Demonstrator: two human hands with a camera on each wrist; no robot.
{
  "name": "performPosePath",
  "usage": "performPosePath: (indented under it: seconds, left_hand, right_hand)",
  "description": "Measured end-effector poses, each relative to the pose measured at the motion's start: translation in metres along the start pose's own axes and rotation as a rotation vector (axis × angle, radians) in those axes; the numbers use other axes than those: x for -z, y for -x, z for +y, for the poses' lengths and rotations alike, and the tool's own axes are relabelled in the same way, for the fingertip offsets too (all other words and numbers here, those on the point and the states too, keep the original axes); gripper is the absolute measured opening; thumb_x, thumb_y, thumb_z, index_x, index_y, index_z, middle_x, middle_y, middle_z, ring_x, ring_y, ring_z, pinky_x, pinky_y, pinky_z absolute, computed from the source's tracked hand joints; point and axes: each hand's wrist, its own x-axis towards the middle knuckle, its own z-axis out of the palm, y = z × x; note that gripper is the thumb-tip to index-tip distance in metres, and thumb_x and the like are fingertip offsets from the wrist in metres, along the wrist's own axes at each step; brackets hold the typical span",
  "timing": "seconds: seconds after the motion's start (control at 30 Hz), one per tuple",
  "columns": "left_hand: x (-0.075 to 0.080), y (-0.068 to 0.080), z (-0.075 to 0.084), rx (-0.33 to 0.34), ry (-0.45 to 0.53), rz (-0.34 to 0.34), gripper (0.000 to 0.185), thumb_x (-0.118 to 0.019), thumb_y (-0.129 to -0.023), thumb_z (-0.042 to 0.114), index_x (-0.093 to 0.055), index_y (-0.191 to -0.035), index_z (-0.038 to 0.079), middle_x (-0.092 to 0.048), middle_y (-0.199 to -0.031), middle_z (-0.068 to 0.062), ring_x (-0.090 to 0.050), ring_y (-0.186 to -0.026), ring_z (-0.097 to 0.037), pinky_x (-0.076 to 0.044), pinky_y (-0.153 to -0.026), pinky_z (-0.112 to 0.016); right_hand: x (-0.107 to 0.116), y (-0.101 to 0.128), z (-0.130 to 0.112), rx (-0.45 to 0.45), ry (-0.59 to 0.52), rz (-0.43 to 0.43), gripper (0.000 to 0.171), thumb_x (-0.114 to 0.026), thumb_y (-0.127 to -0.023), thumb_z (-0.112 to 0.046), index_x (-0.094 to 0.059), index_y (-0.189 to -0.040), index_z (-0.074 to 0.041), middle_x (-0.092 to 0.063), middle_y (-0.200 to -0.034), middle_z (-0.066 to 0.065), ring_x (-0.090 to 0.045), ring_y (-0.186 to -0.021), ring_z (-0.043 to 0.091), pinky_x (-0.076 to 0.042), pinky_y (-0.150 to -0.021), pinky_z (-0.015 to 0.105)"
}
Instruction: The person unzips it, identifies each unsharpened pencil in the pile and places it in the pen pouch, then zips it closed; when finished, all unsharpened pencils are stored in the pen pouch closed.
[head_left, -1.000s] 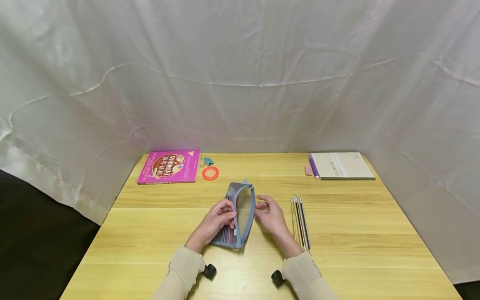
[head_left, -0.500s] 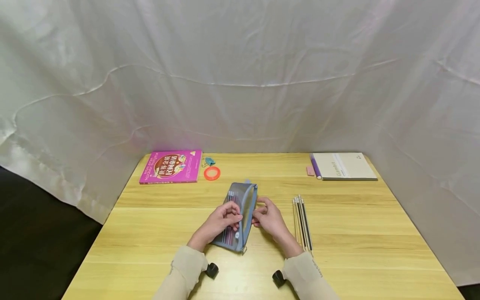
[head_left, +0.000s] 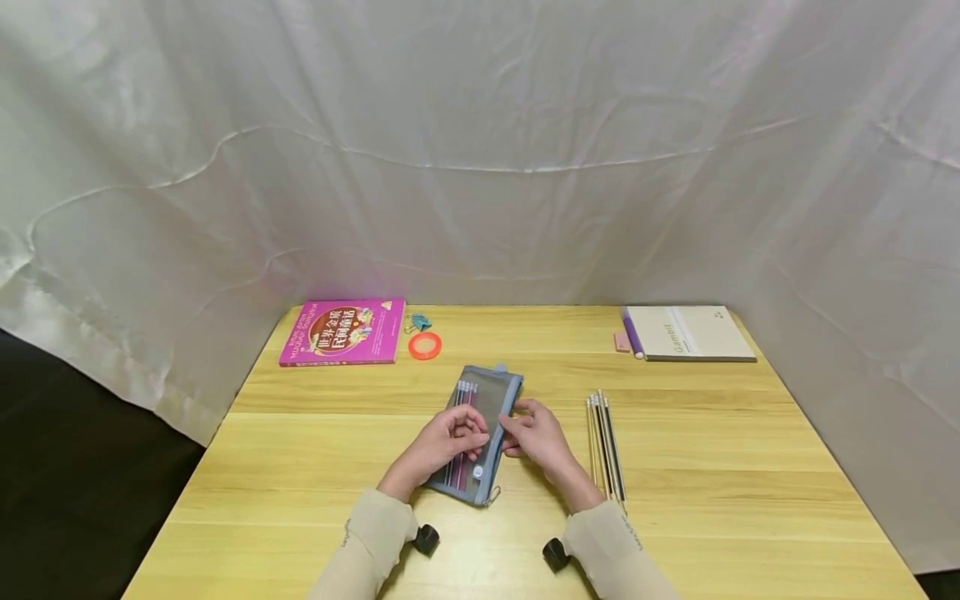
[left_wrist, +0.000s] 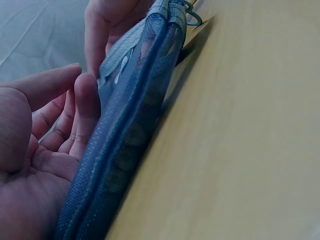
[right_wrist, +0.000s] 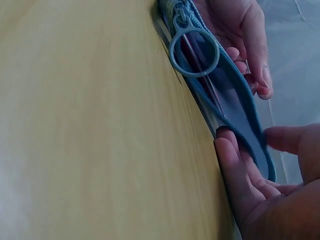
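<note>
A grey-blue mesh pencil case [head_left: 486, 392] lies on the table, several pencils [head_left: 463, 400] showing through its side. Its unzipped mouth gapes in the right wrist view, beside a ring zipper pull [right_wrist: 194, 52]. My right hand [head_left: 538, 435] holds the right rim, thumb on the upper edge and fingers at the lower edge. Over the case's left half is my left hand [head_left: 448, 440], fingers loosely curled. Its thumb and a finger nearly meet by the case in the left wrist view, with nothing visible between them.
Several loose pencils [head_left: 606, 450] lie to the right. Behind are a purple marker [head_left: 632, 333], pink eraser [head_left: 622, 342], notebook [head_left: 688, 333], orange tape roll [head_left: 425, 346], blue binder clip [head_left: 421, 322] and magenta book [head_left: 345, 333]. A pale curtain [head_left: 480, 233] borders the table.
The pencil case's mouth has narrowed and its upper side has flattened to the right. My left hand has shifted slightly right; its thumb has come off the rim. My right thumb now rests on the edge.
</note>
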Motion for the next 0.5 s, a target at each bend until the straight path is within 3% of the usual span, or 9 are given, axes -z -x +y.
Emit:
performPosePath:
  seconds: [0.27,0.5]
  left_hand:
    - [-0.0009,0.0006,0.0,0.003,0.005,0.007,0.019,-0.068,-0.1,0.013,-0.061,-0.111,-0.002,-0.067,-0.086,-0.009,-0.064,-0.076,-0.014,-0.06,-0.069,-0.027]
    - [0.0022,0.0076,0.0067,-0.011,-0.044,0.019,0.017,-0.07,-0.099,0.013,-0.063,-0.11,0.003,-0.067,-0.087,-0.007,-0.065,-0.077,-0.015,-0.061,-0.071,-0.029]
  right_hand:
    - [-0.0015,-0.0008,0.0029,0.0,-0.02,0.032,0.035,-0.065,-0.097,0.003,-0.054,-0.129,0.011,-0.075,-0.089,0.018,-0.069,-0.062,0.017,-0.064,-0.061,0.035]
    - [-0.0016,0.0016,-0.0026,0.026,-0.061,0.045,0.039,-0.065,-0.096,0.006,-0.052,-0.133,0.011,-0.073,-0.09,0.02,-0.069,-0.061,0.017,-0.065,-0.065,0.039]
